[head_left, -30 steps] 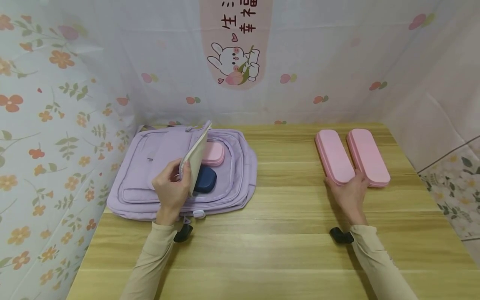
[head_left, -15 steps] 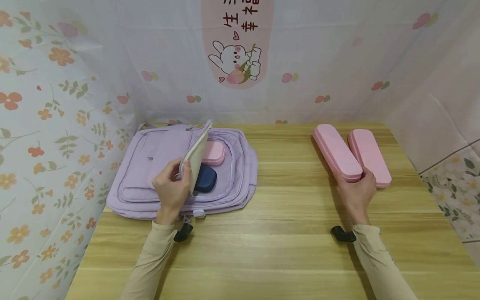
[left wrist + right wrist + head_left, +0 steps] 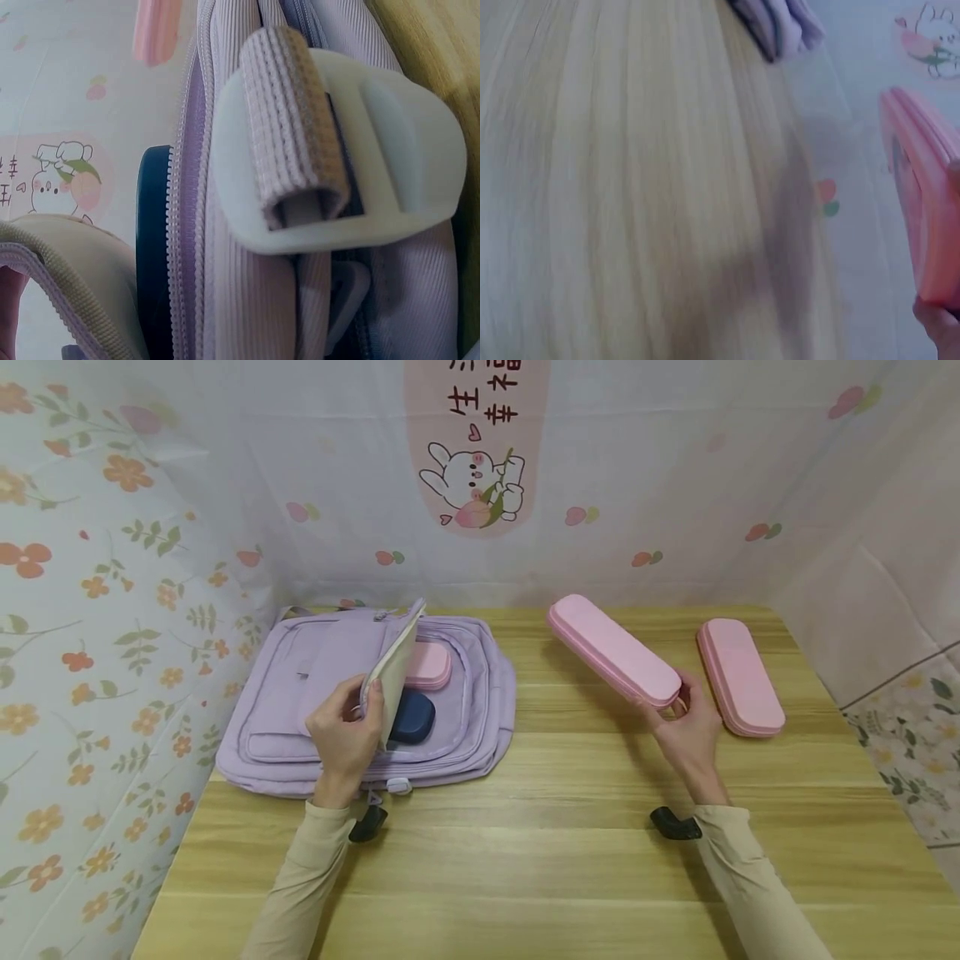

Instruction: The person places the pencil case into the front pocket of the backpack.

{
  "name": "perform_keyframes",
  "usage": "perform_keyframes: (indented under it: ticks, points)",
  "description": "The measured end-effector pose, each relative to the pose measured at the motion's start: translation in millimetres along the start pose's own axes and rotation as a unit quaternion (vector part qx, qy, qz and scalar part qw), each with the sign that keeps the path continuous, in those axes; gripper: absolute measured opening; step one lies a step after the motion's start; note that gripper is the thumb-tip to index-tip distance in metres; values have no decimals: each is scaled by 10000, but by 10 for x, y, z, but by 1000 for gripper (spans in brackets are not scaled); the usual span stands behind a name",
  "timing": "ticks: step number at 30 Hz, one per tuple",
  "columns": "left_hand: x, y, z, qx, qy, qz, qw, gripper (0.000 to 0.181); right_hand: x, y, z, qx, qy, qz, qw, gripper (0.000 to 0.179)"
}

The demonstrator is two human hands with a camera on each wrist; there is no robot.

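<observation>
A lavender backpack (image 3: 285,693) lies flat at the left of the table. My left hand (image 3: 347,735) pinches the edge of its front pocket flap (image 3: 393,681) and holds it raised. Inside the pocket are a small pink case (image 3: 429,665) and a dark blue case (image 3: 412,718), both partly covered by the flap. My right hand (image 3: 688,727) grips the near end of a long pink pencil case (image 3: 615,647), held tilted above the table with its far end toward the upper left. In the right wrist view this pencil case (image 3: 922,195) shows at the right edge.
A second pink pencil case (image 3: 741,677) lies at the right of the table (image 3: 525,852). Patterned cloth walls (image 3: 637,468) stand at the back and both sides. A white strap buckle (image 3: 382,150) fills much of the left wrist view.
My right hand has lifted one pencil case off the table beside the other and carried it left, its far end swinging leftward. The left hand stays on the flap.
</observation>
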State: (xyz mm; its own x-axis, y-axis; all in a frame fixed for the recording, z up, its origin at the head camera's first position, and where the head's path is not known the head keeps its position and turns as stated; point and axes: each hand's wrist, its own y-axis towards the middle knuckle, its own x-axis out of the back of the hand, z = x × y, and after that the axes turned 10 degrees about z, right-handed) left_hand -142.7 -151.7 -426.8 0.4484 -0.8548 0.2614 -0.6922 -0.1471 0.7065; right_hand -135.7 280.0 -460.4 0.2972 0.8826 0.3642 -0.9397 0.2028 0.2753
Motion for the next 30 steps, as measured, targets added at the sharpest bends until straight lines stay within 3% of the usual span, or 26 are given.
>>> perform_keyframes:
  ticks: [6,17,20,30]
  points:
    - [9,8,-11,54,22,-35,10000,12,-166,6,159,470,297,1071,9927,67]
    - [39,58,-24,-60,52,-130,9999,12,-623,-11,417,829,786,2839,9520,69]
    - [45,84,-31,-85,20,-266,9996,12,-766,-8,483,838,787,3086,9442,72]
    - [19,186,-78,-279,106,-364,9989,14,-1018,-20,653,955,693,3214,9396,79]
